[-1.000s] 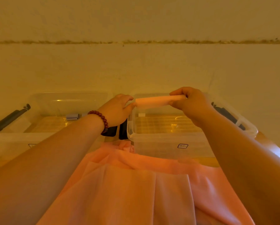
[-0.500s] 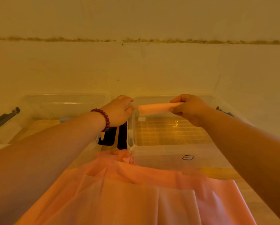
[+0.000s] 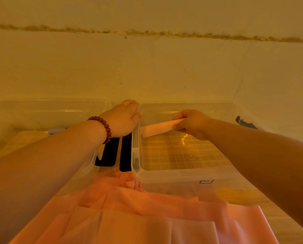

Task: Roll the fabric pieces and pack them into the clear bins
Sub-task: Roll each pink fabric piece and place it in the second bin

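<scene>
Peach-pink cloth, wound into a slim roll, is the rolled fabric piece [image 3: 157, 127] at the centre of the frame. It lies nearly level, left to right, with its right end a little higher. It sits inside the right clear bin [image 3: 173, 175], towards that bin's far wall and below the rim. Whether it touches the bin's gridded floor cannot be told.

The right hand [image 3: 193, 123] reaches in from the right edge of the frame. Its grip is closed on the roll's right end, with fingers over the top and thumb beneath.

The left hand [image 3: 121, 118] comes in from the lower left, with a bracelet [image 3: 105, 125] of dark red beads at the wrist. It hangs over the bin's left rim by the roll's left end. Its fingers fold down out of sight, so its grip cannot be told.

The left clear bin [image 3: 50, 104] stands beside the right one, at the left of the frame. Two black latches [image 3: 110, 152] show in the gap between the bins.

A wide sheet of loose pink fabric [image 3: 147, 217] fills the lower middle of the frame. Its far edge bunches against the front of the right bin. It lies on a pale wooden worktop [image 3: 279, 222], which shows at the lower right. A plain wall [image 3: 147, 67] fills the upper half.
</scene>
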The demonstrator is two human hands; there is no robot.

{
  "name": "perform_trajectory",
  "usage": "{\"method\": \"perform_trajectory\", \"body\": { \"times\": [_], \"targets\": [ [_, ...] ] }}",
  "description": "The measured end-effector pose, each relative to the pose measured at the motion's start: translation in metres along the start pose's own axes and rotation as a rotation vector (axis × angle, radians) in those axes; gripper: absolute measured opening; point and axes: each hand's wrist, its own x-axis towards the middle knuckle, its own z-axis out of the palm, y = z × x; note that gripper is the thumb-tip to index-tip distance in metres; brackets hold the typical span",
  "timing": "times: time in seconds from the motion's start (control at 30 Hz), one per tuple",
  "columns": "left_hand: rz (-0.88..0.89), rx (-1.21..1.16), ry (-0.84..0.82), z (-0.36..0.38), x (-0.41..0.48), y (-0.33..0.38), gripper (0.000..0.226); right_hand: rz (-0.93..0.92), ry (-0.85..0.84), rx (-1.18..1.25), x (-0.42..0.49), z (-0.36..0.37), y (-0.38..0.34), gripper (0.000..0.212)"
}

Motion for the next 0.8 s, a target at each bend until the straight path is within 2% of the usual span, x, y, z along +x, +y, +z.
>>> {"method": "perform_trajectory", "body": {
  "times": [0.17, 0.33, 0.47, 0.63, 0.8],
  "targets": [
    [-0.001, -0.008, 0.000, 0.002, 0.001, -0.001, 0.054, 0.015, 0.008, 0.021, 0.008, 0.006, 0.000, 0.036],
    [-0.002, -0.010, -0.001, 0.003, 0.002, -0.002, 0.054, 0.030, -0.021, -0.031, 0.012, 0.006, 0.006, 0.027],
    [-0.004, -0.011, -0.005, 0.002, 0.000, -0.001, 0.054, 0.018, -0.020, -0.242, 0.013, 0.004, 0.010, 0.022],
    [-0.009, -0.008, -0.007, 0.002, -0.001, 0.000, 0.054, -0.093, -0.009, -0.555, 0.012, 0.001, 0.010, 0.030],
    [-0.005, -0.007, -0.003, 0.001, -0.002, 0.001, 0.054, -0.124, 0.055, -0.513, 0.016, 0.001, 0.014, 0.031]
  ]
}}
